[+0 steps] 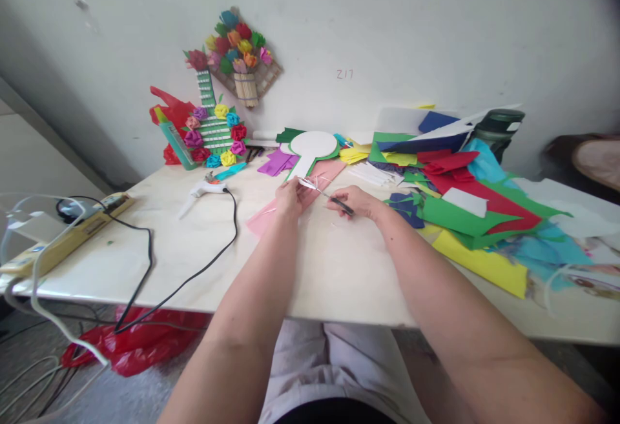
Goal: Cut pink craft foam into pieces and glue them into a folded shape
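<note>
My right hand point(354, 203) is closed around dark-handled scissors point(343, 206), their thin blades pointing left toward my other hand. Between the fingers of my left hand point(289, 198) are thin white paper strips point(307, 182), and the scissor tips reach these strips. Just beyond lies a white round-topped cutout point(314, 145) with a narrow stem and a green border; its lower end runs up to my left fingers. A pink sheet point(264, 217) lies beneath my left hand. More white strips point(375, 174) rest behind my right hand.
To the left lie a white glue gun point(206, 188) with a black cord and a yellow power strip point(68, 233). A flower-decorated guitar shape point(216, 124) and a glue bottle point(174, 140) stand at the back. Coloured sheets point(475, 217) pile up on the right.
</note>
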The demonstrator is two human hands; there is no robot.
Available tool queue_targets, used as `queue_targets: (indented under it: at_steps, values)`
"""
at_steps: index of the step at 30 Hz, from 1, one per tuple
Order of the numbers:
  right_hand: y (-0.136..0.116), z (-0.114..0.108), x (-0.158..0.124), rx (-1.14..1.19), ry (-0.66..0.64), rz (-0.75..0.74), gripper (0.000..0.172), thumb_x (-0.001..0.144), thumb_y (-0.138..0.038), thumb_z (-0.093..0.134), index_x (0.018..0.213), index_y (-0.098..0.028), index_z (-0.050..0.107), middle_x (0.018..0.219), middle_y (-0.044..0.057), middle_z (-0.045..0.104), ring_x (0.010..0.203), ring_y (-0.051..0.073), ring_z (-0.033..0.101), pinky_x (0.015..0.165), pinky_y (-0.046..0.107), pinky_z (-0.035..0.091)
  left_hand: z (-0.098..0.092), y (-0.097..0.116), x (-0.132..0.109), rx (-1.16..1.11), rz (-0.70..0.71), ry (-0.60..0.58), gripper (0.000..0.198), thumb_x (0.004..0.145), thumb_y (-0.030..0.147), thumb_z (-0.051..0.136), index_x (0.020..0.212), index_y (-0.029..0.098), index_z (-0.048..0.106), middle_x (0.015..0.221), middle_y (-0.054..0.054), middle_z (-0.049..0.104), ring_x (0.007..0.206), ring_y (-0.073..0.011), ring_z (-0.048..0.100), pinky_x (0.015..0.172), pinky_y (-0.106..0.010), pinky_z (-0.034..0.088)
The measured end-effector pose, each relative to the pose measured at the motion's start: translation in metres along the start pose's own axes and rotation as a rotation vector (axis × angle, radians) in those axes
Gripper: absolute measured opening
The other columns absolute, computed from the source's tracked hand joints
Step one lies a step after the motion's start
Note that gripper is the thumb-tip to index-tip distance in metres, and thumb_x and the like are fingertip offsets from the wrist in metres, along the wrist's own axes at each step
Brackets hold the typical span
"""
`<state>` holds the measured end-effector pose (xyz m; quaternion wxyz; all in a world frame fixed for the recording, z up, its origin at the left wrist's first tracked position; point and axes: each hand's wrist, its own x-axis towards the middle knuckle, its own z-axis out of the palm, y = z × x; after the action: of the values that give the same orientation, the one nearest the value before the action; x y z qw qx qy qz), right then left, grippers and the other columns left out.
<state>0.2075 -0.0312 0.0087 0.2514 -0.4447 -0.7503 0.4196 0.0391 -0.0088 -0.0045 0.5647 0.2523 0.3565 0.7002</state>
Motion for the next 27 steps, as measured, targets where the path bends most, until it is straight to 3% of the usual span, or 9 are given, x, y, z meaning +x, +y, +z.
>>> queue_targets:
  at_steps: [27]
  values:
    - [-0.0019, 0.0009, 0.0005, -0.008, 0.018, 0.03, 0.043, 0.056, -0.052, 0.069, 0.069, -0.012, 0.059, 0.045, -0.003, 0.05, 0.032, 0.004, 0.04, 0.031, 0.017, 0.035, 0.0021, -0.0001, -0.0015, 0.001, 0.03, 0.027, 0.009, 0.075, 0.012, 0.051, 0.066, 0.01, 0.054, 0.066, -0.006, 0.064, 0.061, -0.0137, 0.063, 0.058, -0.023, 0.047]
